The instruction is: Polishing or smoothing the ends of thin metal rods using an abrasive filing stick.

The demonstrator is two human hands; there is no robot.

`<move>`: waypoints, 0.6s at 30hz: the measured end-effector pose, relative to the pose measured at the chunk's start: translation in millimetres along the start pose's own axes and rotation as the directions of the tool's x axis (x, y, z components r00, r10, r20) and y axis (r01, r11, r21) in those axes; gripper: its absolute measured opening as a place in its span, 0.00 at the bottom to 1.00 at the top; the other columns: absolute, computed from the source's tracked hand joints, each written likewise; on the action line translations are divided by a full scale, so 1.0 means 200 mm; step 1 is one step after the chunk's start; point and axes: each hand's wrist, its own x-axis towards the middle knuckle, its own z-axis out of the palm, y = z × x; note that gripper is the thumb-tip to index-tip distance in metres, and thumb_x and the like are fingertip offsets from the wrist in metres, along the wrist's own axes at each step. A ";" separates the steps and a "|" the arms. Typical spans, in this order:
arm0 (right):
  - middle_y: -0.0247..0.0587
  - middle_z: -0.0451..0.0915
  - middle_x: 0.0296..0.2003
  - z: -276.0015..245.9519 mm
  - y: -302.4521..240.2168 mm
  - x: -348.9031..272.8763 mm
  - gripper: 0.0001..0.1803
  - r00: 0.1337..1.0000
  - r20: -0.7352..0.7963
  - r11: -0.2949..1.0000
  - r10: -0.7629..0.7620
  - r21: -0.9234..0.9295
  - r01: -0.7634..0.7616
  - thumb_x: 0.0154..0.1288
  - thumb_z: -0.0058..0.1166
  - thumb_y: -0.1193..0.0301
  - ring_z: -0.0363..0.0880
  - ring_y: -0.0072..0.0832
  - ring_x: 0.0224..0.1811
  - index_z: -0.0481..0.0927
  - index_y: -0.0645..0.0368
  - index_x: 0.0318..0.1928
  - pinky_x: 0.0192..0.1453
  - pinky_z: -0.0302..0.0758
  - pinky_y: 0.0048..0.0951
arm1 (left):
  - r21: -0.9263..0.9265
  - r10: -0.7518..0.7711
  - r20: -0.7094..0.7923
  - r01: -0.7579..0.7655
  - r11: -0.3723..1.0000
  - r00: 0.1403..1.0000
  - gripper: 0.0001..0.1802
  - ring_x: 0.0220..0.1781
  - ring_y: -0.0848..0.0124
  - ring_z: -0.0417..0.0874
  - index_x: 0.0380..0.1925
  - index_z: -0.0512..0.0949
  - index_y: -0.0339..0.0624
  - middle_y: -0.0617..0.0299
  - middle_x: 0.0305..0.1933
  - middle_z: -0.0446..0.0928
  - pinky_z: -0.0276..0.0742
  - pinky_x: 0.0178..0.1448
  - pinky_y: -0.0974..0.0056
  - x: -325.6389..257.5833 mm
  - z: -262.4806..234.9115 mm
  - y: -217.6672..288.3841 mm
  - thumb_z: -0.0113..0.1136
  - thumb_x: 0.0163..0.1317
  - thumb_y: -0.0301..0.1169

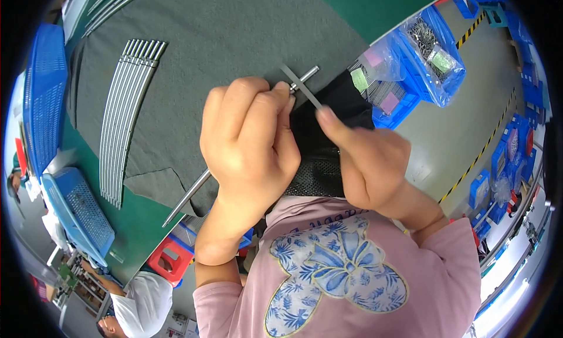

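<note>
My left hand (246, 132) is closed around a slim shiny metal rod (186, 198). The rod slants from the lower left, through the fist, to its far end beyond my fingertips. A stepped collar shows on it just past my thumb and forefinger. My right hand (372, 162) grips a narrow flat grey strip like a file (303, 88), with the thumb stretched along it. That strip lies across the rod near its far end and is slightly blurred; whether the two touch, I cannot tell.
Several similar rods (130, 112) lie in a row on the grey cloth (217, 33) at left. Blue baskets (82, 206) stand along the left edge. At right, a blue bin (448, 83) holds small metal parts. A person in white (143, 306) works at lower left.
</note>
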 end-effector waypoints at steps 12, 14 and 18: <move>0.39 0.75 0.19 0.00 -0.01 0.18 0.25 1.000 -0.028 0.998 -0.010 0.063 0.012 0.52 0.47 0.83 0.68 0.31 0.13 0.79 0.66 0.53 0.19 0.65 0.30 | 0.012 -0.020 0.046 0.019 1.000 0.999 0.11 0.27 0.62 0.71 0.28 0.79 0.37 0.59 0.29 0.74 0.67 0.29 0.63 0.00 -0.02 0.01 0.65 0.40 0.16; 0.38 0.73 0.18 0.02 -0.01 0.12 0.25 0.998 -0.061 0.999 -0.029 0.012 0.030 0.52 0.47 0.83 0.66 0.31 0.13 0.79 0.66 0.54 0.19 0.63 0.31 | -0.004 -0.036 0.008 0.036 0.999 0.999 0.11 0.27 0.63 0.71 0.27 0.79 0.38 0.60 0.29 0.74 0.67 0.29 0.63 0.00 -0.02 0.00 0.64 0.41 0.16; 0.35 0.67 0.14 0.07 0.03 -0.09 0.29 0.995 -0.085 0.998 -0.058 0.003 0.059 0.48 0.48 0.85 0.62 0.29 0.11 0.79 0.67 0.55 0.18 0.57 0.29 | 0.005 -0.045 0.040 0.045 0.999 0.998 0.10 0.26 0.64 0.71 0.27 0.78 0.38 0.61 0.29 0.74 0.67 0.29 0.63 0.00 -0.02 0.01 0.65 0.42 0.16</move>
